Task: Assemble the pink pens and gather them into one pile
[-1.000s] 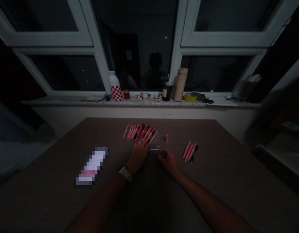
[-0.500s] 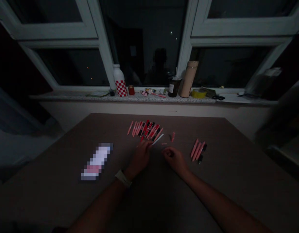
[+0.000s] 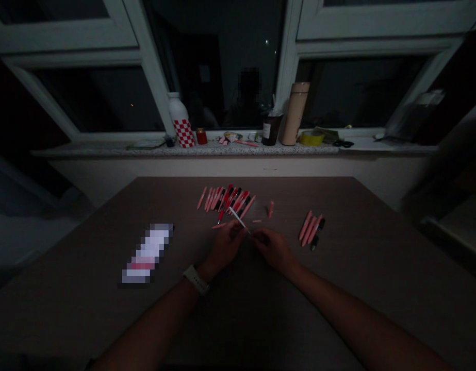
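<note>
On the brown wood-look tabletop (image 3: 338, 309), a pale-banded wristwatch (image 3: 196, 279) is worn at the left wrist. A slim white plastic tube (image 3: 238, 217) is gripped between the thumb and fingers of the left hand (image 3: 227, 245) and is held slanting up toward the far left. One second ago it was seen lying between the hands; half a second ago it was tilted toward the far right. Its near end is now brought to the right hand (image 3: 274, 248), whose fingers are curled; whether the tip is pinched there cannot be told.

To the left, a phone-like slab (image 3: 147, 255) is blurred into pixels. To the right, a small group of pink pens (image 3: 308, 228) is laid side by side, with black parts at its right edge.

Just beyond the left hand, a slender pink piece (image 3: 218, 225) is more fully uncovered than half a second ago. A short pink strip (image 3: 257, 221) and a pink stubby barrel (image 3: 271, 209) are left in place beyond the right hand. Farther off, a slanted row of pink, red and black pens (image 3: 226, 198) is kept unchanged.

On the speckled stone windowsill (image 3: 152, 150), a white bottle with red checks (image 3: 180, 121), a dark lidded cup (image 3: 271, 129) and a tall beige flask (image 3: 295, 113) are lined up below the dark window.
</note>
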